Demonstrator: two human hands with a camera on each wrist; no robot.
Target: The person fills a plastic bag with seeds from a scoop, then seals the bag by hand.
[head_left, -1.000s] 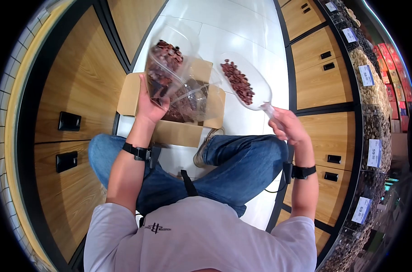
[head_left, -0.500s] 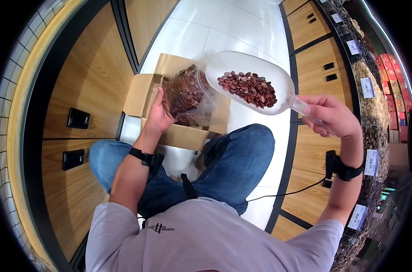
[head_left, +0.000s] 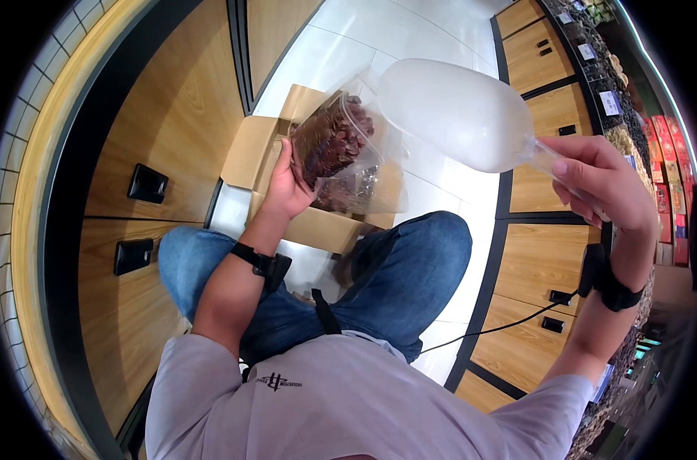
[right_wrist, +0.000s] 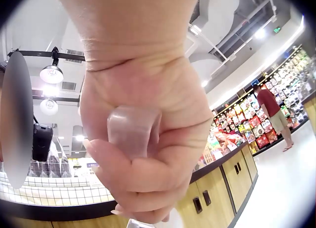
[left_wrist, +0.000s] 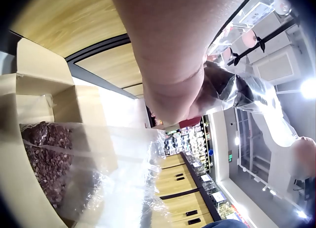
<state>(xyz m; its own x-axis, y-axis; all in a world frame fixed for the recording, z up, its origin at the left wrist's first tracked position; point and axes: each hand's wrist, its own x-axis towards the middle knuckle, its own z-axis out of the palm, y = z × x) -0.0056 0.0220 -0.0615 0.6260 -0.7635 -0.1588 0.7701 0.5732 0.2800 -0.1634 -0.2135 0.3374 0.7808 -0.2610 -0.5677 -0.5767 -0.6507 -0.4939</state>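
My left hand [head_left: 291,192] holds a clear plastic container [head_left: 337,138] of dark red-brown seeds from beneath and the side, thumb up along its near side. The container is tilted over a cardboard box [head_left: 310,228]. My right hand [head_left: 597,180] grips the handle of a translucent scoop [head_left: 459,115], its mouth at the container's opening. No seeds show in the scoop, which is turned with its rounded back up. Square and pale, the scoop's handle end [right_wrist: 131,132] sticks out of my curled fingers in the right wrist view. More seeds [left_wrist: 47,154] lie in the box, inside a clear liner bag [left_wrist: 123,188].
Wooden cabinets with black handles [head_left: 147,184] line both sides of the narrow aisle. Bulk goods with price tags [head_left: 610,102] run along the right. My bent knees [head_left: 432,253] frame the box. A person in a red top [right_wrist: 269,105] stands far off by shelves.
My right hand has raised the scoop and brought it to the container, tipping it over; the seeds in it are out of sight now. The container has shifted right.
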